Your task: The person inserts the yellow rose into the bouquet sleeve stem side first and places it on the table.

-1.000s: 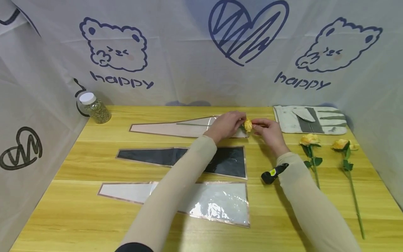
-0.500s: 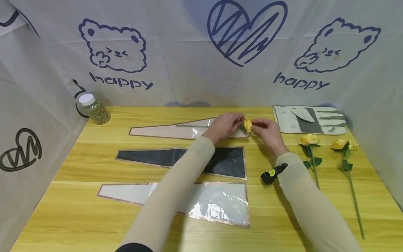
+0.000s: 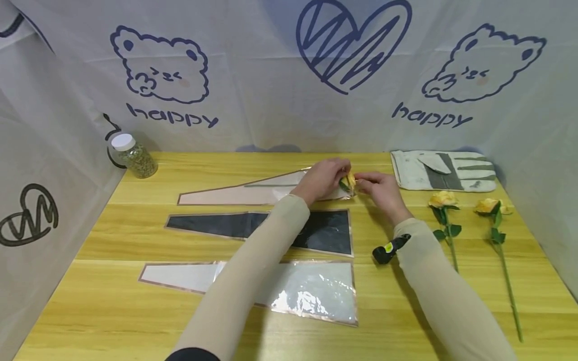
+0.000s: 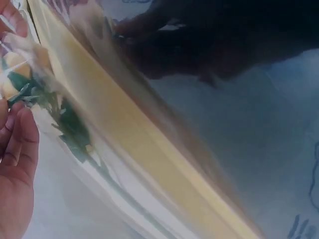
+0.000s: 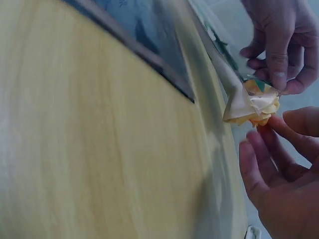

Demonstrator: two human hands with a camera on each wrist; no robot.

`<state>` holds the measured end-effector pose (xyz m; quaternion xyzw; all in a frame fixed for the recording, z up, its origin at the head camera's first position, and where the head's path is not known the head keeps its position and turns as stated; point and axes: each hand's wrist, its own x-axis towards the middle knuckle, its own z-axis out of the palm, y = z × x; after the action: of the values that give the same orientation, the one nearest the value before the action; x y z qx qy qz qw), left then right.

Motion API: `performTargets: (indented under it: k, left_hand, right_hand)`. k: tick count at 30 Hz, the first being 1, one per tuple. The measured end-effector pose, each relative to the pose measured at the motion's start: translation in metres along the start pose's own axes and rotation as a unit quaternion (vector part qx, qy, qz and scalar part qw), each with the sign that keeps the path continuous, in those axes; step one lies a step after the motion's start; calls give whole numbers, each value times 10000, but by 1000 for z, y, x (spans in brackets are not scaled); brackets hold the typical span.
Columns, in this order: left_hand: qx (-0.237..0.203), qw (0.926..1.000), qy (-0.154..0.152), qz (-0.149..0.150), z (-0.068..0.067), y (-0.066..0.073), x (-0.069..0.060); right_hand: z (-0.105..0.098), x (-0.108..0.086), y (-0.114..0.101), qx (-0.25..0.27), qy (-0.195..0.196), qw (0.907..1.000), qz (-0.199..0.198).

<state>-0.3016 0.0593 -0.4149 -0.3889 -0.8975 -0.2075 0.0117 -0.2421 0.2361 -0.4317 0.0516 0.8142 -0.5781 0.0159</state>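
Note:
A yellow rose [image 3: 350, 181] lies with its stem inside a pale pink flower sleeve [image 3: 217, 197] at the back of the table. My left hand [image 3: 321, 179] pinches the rose just below its head, thumb against fingers, in the right wrist view. Curved fingers of my right hand [image 3: 383, 193] meet the petals at the sleeve's wide mouth; whether they also pinch the film I cannot tell. In the left wrist view the green leaves [image 4: 74, 127] and stem show through the clear film. The sleeve's corner folds beside the rose head [image 5: 261, 104].
A black sleeve [image 3: 207, 224] and a white sleeve [image 3: 311, 291] lie nearer on the wooden table [image 3: 90, 301]. Two more yellow roses [image 3: 443, 199] lie at the right, below a work glove [image 3: 444, 171]. A white-lidded jar [image 3: 139, 160] stands at the back left.
The pink sleeve's narrow end has swung towards me and slightly left, and the stem in it has shifted too. The rose head has tilted. My right hand has come a little left.

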Motion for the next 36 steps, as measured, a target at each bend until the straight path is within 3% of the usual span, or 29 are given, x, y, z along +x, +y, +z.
performTargets:
  k: [5, 13, 20, 24, 29, 36]
  left_hand:
    - [14, 9999, -104, 32, -3, 0, 2]
    - [-423, 9990, -142, 58, -2, -1, 1]
    - [-506, 9987, -74, -1, 0, 4, 1]
    - [-434, 9990, -86, 22, 2, 4, 1]
    - [-202, 9997, -162, -10, 3, 4, 1]
    - [225, 9995, -146, -155, 4, 5, 1]
  right_hand:
    - [0, 2, 3, -16, 27, 10000, 48]
    - [-2, 9, 8, -242, -282, 9992, 126]
    - [3, 11, 6, -50, -72, 9994, 349]
    - [4, 10, 5, -189, -7, 9995, 252]
    - [6, 10, 3, -774, -167, 9968, 84]
    - [7, 7, 0, -546, -282, 9980, 165]
